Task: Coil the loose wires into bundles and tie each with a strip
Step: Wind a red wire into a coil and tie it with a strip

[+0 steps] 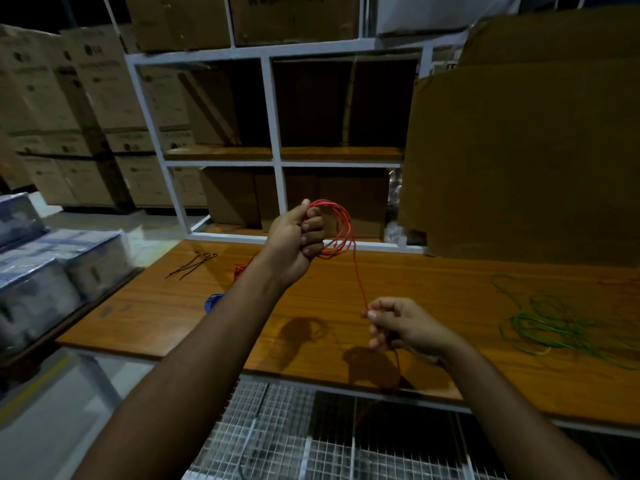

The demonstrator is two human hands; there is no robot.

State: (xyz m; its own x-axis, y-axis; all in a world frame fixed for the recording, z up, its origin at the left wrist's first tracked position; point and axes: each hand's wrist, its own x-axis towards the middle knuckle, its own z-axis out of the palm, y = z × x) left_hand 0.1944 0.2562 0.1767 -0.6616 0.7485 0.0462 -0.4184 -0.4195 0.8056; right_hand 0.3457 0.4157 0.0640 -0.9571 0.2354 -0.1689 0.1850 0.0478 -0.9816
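Left hand (294,240) fingers curled round red wire (341,226) loops, right hand (401,327) fingertips pinching its loose tail below

Coiled wire (337,226) above table (450,289), loose wires (554,327) right, strips (192,265) left, shelving (273,133) behind

Two bare forearms, left hand (294,242) and right hand (401,327) ungloved
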